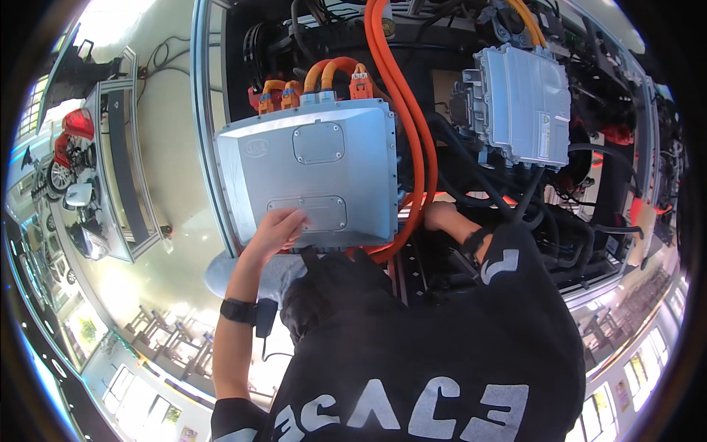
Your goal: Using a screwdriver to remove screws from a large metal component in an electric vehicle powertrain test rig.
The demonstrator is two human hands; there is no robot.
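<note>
A large silver metal box (269, 173) with bolted edges and two raised cover plates lies in front of me, left of the middle. My left hand (282, 228) is over its near part, beside the lower cover plate (324, 214). The fingers are curled closed, and whatever they hold, if anything, is hidden. Thick orange cables (412, 140) run down along the box's right side and bend around its near corner. Next to that bend, my right hand (440, 216) reaches into the frame; its fingers are out of sight.
A second silver finned unit (519, 107) is mounted at the back right, with black hoses (471, 177) below it. Orange plugs (361, 85) line the large box's far edge. An aluminium frame rail (202, 132) stands to the left. Farther left is a low bench (125, 169).
</note>
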